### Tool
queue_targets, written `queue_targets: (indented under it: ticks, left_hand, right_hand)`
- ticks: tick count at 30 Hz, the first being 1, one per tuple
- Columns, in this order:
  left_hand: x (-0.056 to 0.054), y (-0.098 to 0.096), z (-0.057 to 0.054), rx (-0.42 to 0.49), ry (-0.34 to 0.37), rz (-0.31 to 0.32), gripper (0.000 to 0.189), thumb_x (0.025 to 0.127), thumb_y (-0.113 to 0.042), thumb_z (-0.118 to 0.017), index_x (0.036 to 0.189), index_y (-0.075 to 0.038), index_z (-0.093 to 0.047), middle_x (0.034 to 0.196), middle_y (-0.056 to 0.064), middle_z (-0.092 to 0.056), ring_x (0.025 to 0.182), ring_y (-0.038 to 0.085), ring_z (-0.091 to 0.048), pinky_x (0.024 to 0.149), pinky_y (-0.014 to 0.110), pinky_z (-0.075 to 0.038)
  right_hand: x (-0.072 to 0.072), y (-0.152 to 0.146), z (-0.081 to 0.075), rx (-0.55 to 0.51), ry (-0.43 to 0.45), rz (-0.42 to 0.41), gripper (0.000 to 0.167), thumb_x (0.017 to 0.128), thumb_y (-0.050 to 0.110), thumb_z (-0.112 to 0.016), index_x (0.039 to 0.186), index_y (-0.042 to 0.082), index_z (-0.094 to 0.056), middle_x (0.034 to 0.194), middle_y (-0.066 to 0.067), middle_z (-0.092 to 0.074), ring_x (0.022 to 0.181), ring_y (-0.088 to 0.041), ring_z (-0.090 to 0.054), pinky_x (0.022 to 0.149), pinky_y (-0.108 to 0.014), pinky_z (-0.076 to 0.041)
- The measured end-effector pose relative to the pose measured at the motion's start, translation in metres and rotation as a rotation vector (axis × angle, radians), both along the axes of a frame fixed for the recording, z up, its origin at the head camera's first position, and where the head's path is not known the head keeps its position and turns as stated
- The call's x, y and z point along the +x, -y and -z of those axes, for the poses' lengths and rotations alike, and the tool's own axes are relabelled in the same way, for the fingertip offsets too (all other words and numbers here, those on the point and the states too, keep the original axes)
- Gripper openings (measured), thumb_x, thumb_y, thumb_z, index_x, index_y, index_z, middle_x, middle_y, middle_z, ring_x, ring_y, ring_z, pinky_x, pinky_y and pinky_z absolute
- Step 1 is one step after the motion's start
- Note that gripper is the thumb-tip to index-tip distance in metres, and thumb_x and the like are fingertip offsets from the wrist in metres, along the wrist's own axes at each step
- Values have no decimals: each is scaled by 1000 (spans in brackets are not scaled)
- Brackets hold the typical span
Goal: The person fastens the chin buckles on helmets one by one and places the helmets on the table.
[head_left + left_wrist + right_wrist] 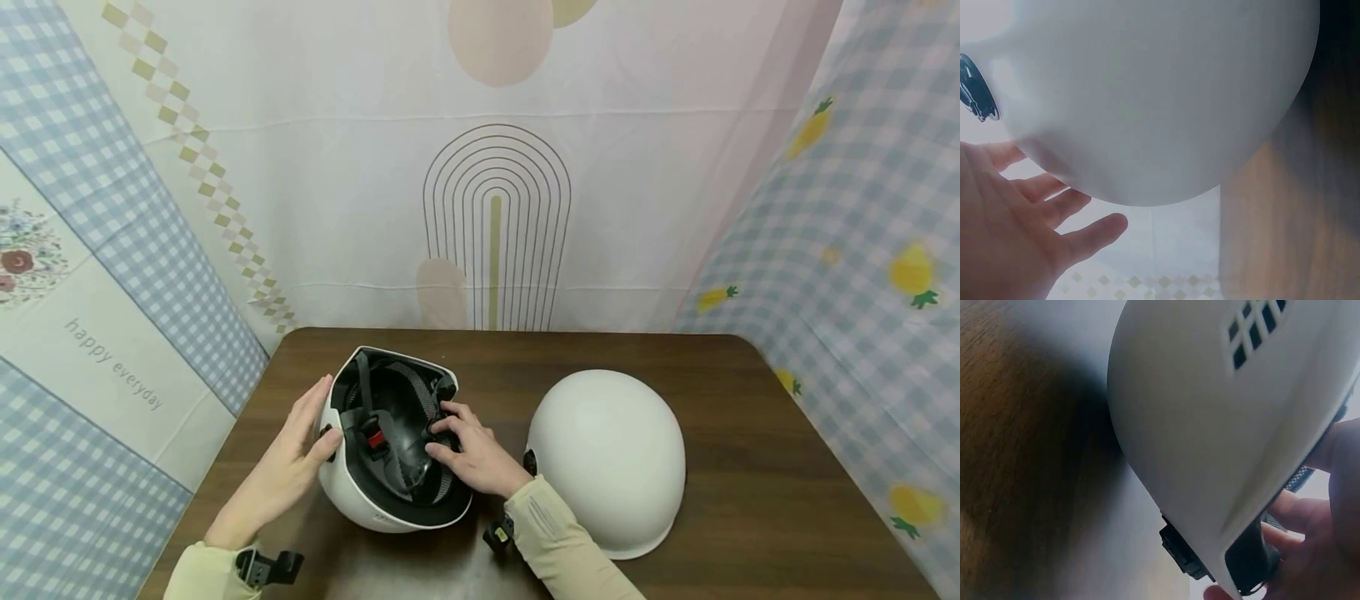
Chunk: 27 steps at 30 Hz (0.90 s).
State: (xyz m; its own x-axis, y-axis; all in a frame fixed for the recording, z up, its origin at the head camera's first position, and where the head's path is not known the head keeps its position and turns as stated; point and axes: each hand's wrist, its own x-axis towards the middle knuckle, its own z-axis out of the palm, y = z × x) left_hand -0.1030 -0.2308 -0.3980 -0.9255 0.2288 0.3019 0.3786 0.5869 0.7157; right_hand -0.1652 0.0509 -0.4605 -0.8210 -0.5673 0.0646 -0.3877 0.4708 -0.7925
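An upturned white helmet (352,496) lies on the table, its black-lined inside facing up. A black strap (365,383) with a red buckle (375,437) hangs across the opening. My left hand (288,462) lies along the helmet's left side with spread, fairly straight fingers; the left wrist view shows fingertips at the smooth white shell (1160,106). Over the right rim reaches my right hand (476,454), its bent fingers and thumb around a black strap part inside. In the right wrist view its fingers (1291,509) are partly hidden behind the rim.
A second white helmet (607,458) stands dome up on the brown wooden table (750,500), just right of my right forearm. Patterned cloths (645,208) hang behind and at both sides. Each wrist carries a small black camera (270,568).
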Motion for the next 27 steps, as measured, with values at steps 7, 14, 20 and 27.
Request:
queue_targets:
  ticks: [7, 14, 20, 27]
  left_hand:
    - [2, -11, -6, 7, -1, 11, 73, 97, -16, -60, 157, -27, -18, 160, 10, -13, 143, 40, -14, 105, 62, -21]
    - [4, -18, -9, -11, 15, 2, 76, 93, -22, -66, 155, -29, -24, 161, 11, -9, 142, 45, -15, 99, 71, -24]
    - [8, -25, -14, -73, 89, -43, 81, 83, -36, -77, 151, -35, -32, 162, 7, -3, 143, 44, -13, 96, 74, -25]
    - [7, -32, -20, -142, 63, -93, 57, 82, -47, -75, 128, -25, -49, 161, 9, -6, 144, 41, -11, 98, 73, -20]
  right_hand:
    - [1, 0, 1, 17, -17, 9, 39, 98, 42, -55, 122, 12, -62, 153, -9, -30, 141, -29, -29, 105, -63, -20]
    - [2, 1, 3, 23, -4, 7, 40, 98, 40, -57, 123, 9, -62, 153, -11, -30, 140, -29, -31, 106, -59, -22]
    - [2, 2, 4, 37, -9, 12, 45, 98, 41, -56, 124, 5, -63, 153, -10, -30, 139, -31, -31, 108, -58, -19]
    - [3, 6, 3, 36, -30, 12, 44, 97, 36, -58, 123, 1, -65, 149, -13, -35, 133, -40, -37, 106, -60, -19]
